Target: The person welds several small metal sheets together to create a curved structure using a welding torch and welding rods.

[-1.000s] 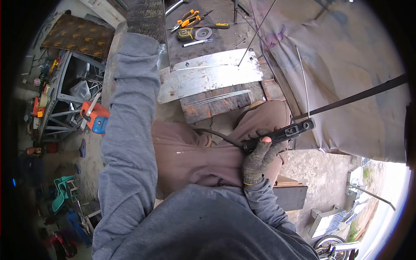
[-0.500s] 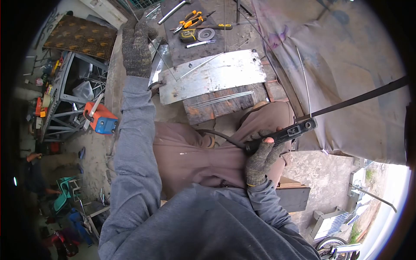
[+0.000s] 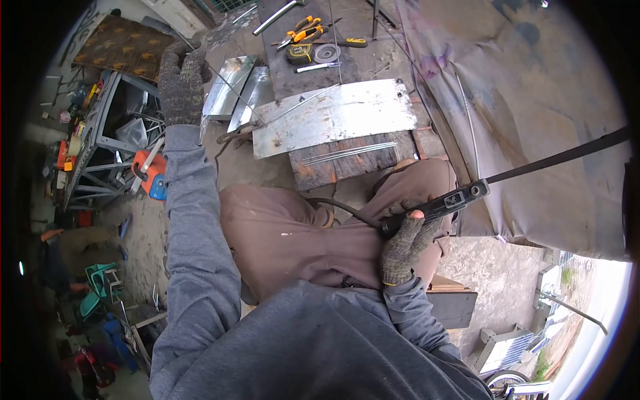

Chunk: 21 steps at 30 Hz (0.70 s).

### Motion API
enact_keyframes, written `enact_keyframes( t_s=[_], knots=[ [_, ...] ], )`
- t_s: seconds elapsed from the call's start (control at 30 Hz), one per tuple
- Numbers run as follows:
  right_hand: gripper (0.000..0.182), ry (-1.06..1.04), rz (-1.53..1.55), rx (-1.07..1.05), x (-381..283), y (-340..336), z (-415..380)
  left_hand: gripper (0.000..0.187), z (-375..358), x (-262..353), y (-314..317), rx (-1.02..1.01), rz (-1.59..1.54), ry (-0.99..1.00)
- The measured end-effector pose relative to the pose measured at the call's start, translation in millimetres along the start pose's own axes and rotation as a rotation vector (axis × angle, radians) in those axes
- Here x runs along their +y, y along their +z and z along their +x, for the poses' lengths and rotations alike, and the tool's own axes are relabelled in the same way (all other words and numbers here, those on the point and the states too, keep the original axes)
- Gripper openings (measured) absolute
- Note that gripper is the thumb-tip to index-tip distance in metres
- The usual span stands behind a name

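My left hand (image 3: 181, 87), in a dark knit glove, is raised at the upper left. Its fingers are closed around a thin metal rod (image 3: 233, 91), which slants down towards a flat metal plate (image 3: 333, 117). Against my thigh, my gloved right hand (image 3: 408, 247) grips a black welding electrode holder (image 3: 437, 208). A slim electrode (image 3: 472, 130) stands up from its far end, and a cable (image 3: 350, 212) runs from its near end across my lap. Several thin rods (image 3: 350, 153) lie on the wooden block below the plate.
Pliers (image 3: 303, 32), a tape measure (image 3: 299, 53), a grinding disc (image 3: 327, 53) and a marker (image 3: 317, 67) lie beyond the plate. A fabric sheet (image 3: 527, 120) hangs at the right. An orange-and-blue machine (image 3: 152, 177) stands left, with another person (image 3: 77, 257) farther back.
My left hand has moved left and slightly down, and the thin rod has shifted left with it. My right hand keeps its grip on the electrode holder. The view has turned slightly.
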State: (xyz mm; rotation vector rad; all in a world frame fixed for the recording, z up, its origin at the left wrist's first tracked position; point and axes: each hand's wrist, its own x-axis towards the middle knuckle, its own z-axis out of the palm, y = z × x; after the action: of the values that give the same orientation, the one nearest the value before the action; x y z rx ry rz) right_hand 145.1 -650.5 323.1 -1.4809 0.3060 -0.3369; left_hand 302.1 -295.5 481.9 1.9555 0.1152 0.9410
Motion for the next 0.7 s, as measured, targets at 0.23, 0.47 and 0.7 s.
enact_keyframes(
  t_s=[0.23,0.47,0.7],
  knots=[
    [0.059,-0.03,-0.026,0.01,15.4,-4.0,2.3,0.021,0.0,12.9,7.3,-0.018,0.135,0.052],
    [0.069,-0.08,-0.057,0.06,20.6,-2.5,3.7,0.028,7.9,12.5,20.2,0.055,0.141,0.038],
    [0.069,0.033,0.019,0.0,5.0,-4.3,0.6,0.033,25.8,2.7,25.0,0.184,-0.086,-0.16]
  ],
)
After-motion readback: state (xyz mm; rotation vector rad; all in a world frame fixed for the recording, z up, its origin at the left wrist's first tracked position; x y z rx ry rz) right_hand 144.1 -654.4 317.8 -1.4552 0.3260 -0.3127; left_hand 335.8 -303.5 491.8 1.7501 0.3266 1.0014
